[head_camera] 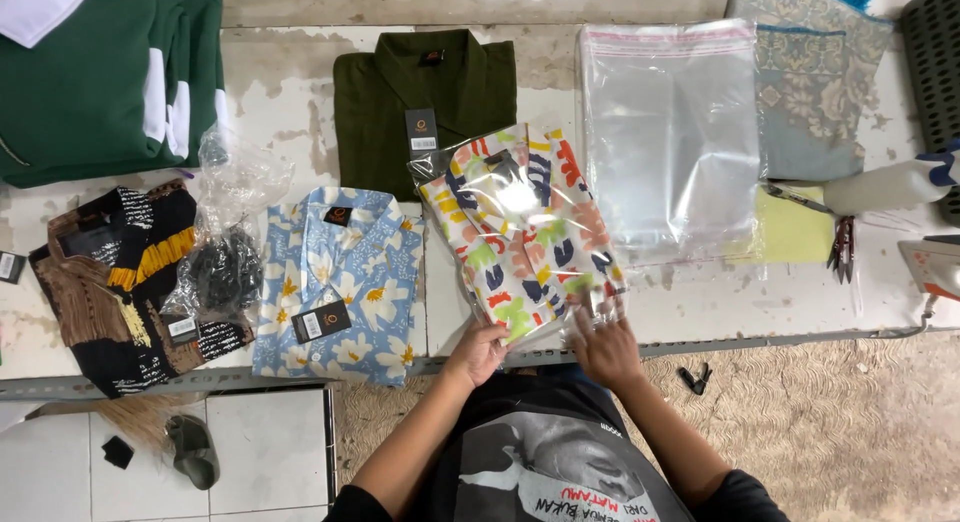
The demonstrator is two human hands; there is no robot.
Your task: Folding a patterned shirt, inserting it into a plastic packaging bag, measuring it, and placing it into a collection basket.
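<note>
We see the green garment only in part, its upper and left portions cut off by the frame. The dark perforated crate at the far right shows only its edge, and the white object below it runs out of view. The olive shirt is partly covered by the bagged multicoloured shirt, whose near corners lie under our left hand and right hand; glare on the bag washes out the print near its middle. The hang tags are too small to make out. The small dark item on the carpet is too small to identify.
</note>
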